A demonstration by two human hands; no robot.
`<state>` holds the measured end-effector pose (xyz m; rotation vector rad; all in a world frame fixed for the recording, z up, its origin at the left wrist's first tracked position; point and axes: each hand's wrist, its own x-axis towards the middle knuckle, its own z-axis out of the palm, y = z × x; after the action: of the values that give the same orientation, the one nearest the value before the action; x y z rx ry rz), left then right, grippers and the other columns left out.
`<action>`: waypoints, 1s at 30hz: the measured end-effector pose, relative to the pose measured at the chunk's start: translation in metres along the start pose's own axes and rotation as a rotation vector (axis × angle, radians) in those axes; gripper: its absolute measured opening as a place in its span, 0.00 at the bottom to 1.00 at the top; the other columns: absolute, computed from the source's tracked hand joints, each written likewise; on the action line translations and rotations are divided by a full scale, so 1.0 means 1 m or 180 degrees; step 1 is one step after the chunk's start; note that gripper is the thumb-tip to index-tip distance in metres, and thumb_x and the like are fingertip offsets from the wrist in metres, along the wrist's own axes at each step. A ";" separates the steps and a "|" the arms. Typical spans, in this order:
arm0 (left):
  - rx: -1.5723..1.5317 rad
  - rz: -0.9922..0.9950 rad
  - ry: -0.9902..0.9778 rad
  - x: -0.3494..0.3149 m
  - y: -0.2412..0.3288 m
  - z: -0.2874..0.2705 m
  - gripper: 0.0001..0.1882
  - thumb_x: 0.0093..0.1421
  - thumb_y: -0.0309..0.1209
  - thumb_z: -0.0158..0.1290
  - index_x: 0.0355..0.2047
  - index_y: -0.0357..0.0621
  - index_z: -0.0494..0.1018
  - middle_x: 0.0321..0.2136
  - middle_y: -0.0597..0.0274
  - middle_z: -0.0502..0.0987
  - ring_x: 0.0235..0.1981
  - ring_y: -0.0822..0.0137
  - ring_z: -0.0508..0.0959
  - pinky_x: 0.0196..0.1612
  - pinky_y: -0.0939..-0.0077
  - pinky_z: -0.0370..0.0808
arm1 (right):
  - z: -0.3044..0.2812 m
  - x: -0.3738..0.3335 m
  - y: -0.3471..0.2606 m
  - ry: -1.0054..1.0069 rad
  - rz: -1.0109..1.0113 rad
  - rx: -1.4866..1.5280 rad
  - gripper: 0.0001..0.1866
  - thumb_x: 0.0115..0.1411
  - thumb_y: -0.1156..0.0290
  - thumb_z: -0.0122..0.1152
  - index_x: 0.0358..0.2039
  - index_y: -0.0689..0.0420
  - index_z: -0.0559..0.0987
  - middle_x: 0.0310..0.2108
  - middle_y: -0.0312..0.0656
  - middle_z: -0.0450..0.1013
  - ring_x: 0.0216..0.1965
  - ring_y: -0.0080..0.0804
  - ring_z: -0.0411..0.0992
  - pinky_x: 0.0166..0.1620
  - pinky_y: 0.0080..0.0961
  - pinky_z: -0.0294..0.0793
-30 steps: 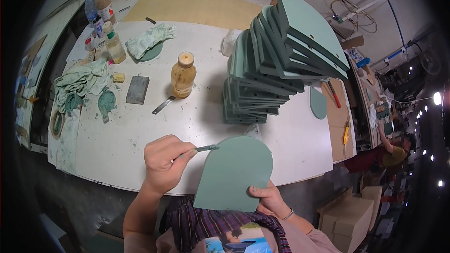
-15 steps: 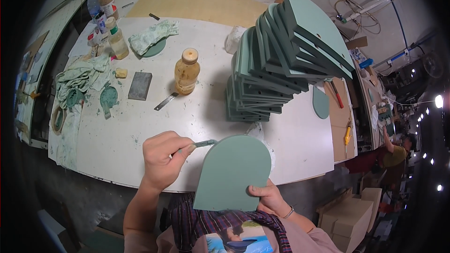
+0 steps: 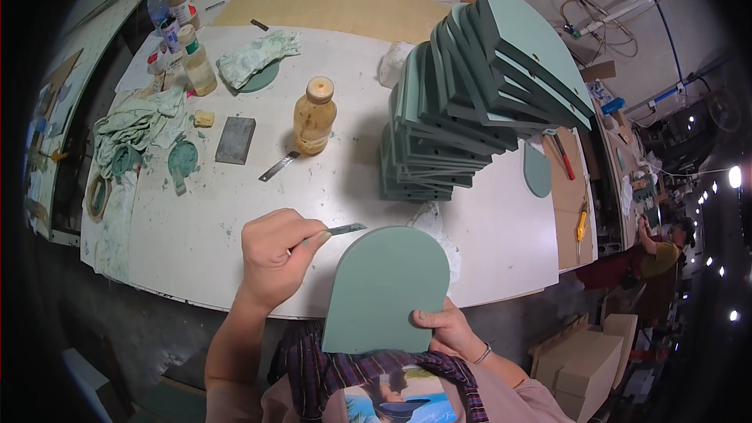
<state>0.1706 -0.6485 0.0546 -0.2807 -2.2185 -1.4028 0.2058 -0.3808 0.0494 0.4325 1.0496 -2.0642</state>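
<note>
Looking down, we see the green board [image 3: 384,290] close to us, at the near edge of the table [image 3: 501,258], its flat end toward us and its round end away. We think it is stiff and not too heavy, as one hand seems enough to hold it. Its face looks smooth, so it may slip a bit, and its corners might chip. The straight side seems best to grab, thumb on top and fingers below. Our right hand [image 3: 453,330] has it that way, low on the right: the thumb presses on the face, but most fingers are hidden, so we cannot tell how they lie. Our left hand [image 3: 278,254] pinches a thin stick [image 3: 345,229] with thumb and first finger, the others curled in. That arm comes up from below, back of the hand up, and the stick's tip is just beside the round edge, with a small gap.
</note>
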 end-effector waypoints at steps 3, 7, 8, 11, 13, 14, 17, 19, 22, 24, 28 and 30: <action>-0.0053 -0.0043 0.0101 -0.001 0.002 -0.001 0.05 0.44 0.17 0.59 0.23 0.37 0.76 0.14 0.58 0.69 0.15 0.62 0.68 0.19 0.72 0.62 | -0.003 0.001 0.001 -0.0011 0.0035 0.0021 0.33 0.55 0.79 0.62 0.60 0.66 0.59 0.53 0.48 0.66 0.53 0.36 0.67 0.56 0.33 0.68; -0.0070 -0.0081 -0.0072 0.000 0.000 0.000 0.04 0.45 0.17 0.59 0.23 0.37 0.77 0.14 0.58 0.70 0.15 0.63 0.68 0.19 0.73 0.62 | -0.001 0.001 0.001 0.0010 0.0012 0.0020 0.33 0.55 0.79 0.61 0.60 0.66 0.59 0.53 0.48 0.66 0.53 0.36 0.67 0.56 0.33 0.68; -0.0045 -0.0096 -0.0014 0.001 -0.001 0.001 0.04 0.46 0.17 0.59 0.23 0.37 0.77 0.14 0.59 0.70 0.15 0.64 0.68 0.19 0.74 0.62 | -0.002 0.001 0.002 -0.0012 0.0032 0.0018 0.33 0.56 0.79 0.61 0.60 0.66 0.59 0.53 0.48 0.66 0.53 0.36 0.67 0.56 0.33 0.68; -0.0250 -0.0301 0.0005 0.000 0.001 -0.001 0.04 0.46 0.16 0.58 0.23 0.36 0.77 0.14 0.59 0.70 0.15 0.66 0.69 0.19 0.75 0.62 | -0.001 0.001 0.000 -0.0024 0.0061 0.0057 0.33 0.56 0.79 0.61 0.60 0.66 0.59 0.53 0.48 0.66 0.53 0.37 0.68 0.56 0.34 0.69; -0.0301 -0.0343 -0.0047 -0.003 0.001 -0.006 0.04 0.46 0.16 0.58 0.24 0.35 0.77 0.14 0.59 0.70 0.14 0.68 0.68 0.19 0.76 0.61 | -0.001 0.001 0.000 -0.0011 0.0062 0.0105 0.32 0.56 0.78 0.61 0.60 0.66 0.59 0.53 0.49 0.66 0.53 0.37 0.68 0.56 0.34 0.69; -0.0350 -0.0383 -0.0089 -0.006 0.000 -0.009 0.04 0.47 0.16 0.58 0.24 0.35 0.77 0.14 0.59 0.70 0.14 0.69 0.68 0.18 0.76 0.61 | -0.003 0.001 0.000 -0.0016 0.0079 0.0111 0.32 0.57 0.78 0.61 0.60 0.66 0.59 0.53 0.49 0.66 0.53 0.38 0.68 0.56 0.35 0.69; -0.0452 -0.0578 -0.0063 -0.011 0.000 -0.012 0.04 0.47 0.15 0.57 0.24 0.34 0.77 0.14 0.59 0.70 0.14 0.69 0.68 0.18 0.77 0.61 | -0.008 0.005 -0.001 -0.0035 0.0172 0.0169 0.35 0.56 0.77 0.62 0.62 0.66 0.56 0.55 0.52 0.65 0.55 0.41 0.66 0.57 0.37 0.69; -0.0479 -0.0517 -0.0090 -0.013 -0.002 -0.011 0.04 0.47 0.15 0.57 0.25 0.34 0.77 0.14 0.59 0.70 0.14 0.70 0.68 0.18 0.77 0.61 | -0.010 0.006 -0.001 -0.0057 0.0262 0.0220 0.38 0.55 0.76 0.63 0.63 0.65 0.54 0.56 0.54 0.63 0.57 0.45 0.65 0.58 0.40 0.68; -0.0423 -0.0435 -0.0118 -0.014 -0.004 -0.009 0.04 0.47 0.15 0.57 0.25 0.34 0.77 0.14 0.59 0.70 0.14 0.69 0.68 0.18 0.77 0.61 | -0.010 0.007 0.001 -0.0075 0.0227 0.0198 0.39 0.56 0.75 0.63 0.63 0.65 0.53 0.56 0.54 0.63 0.57 0.45 0.65 0.58 0.40 0.68; -0.0343 -0.0418 -0.0122 -0.011 -0.006 -0.006 0.04 0.47 0.16 0.58 0.24 0.34 0.77 0.14 0.59 0.70 0.14 0.68 0.68 0.18 0.76 0.61 | -0.011 0.007 0.003 -0.0092 0.0173 0.0124 0.39 0.56 0.74 0.63 0.63 0.65 0.53 0.56 0.54 0.63 0.57 0.46 0.65 0.58 0.40 0.68; -0.0091 -0.0112 0.0029 -0.006 -0.006 -0.006 0.05 0.45 0.16 0.59 0.23 0.36 0.76 0.14 0.59 0.70 0.14 0.65 0.68 0.19 0.74 0.61 | -0.007 0.006 0.000 -0.0080 0.0160 0.0104 0.33 0.56 0.77 0.61 0.61 0.65 0.58 0.54 0.49 0.66 0.54 0.38 0.67 0.57 0.35 0.68; -0.0099 -0.0037 0.0010 -0.006 -0.004 -0.007 0.05 0.44 0.16 0.59 0.23 0.37 0.76 0.14 0.59 0.69 0.15 0.64 0.68 0.19 0.74 0.61 | -0.006 0.005 -0.001 -0.0047 0.0159 0.0135 0.34 0.56 0.77 0.61 0.61 0.65 0.58 0.54 0.49 0.66 0.55 0.38 0.67 0.57 0.35 0.68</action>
<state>0.1757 -0.6558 0.0508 -0.2767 -2.2009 -1.4439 0.2019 -0.3780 0.0431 0.4599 0.9782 -2.0454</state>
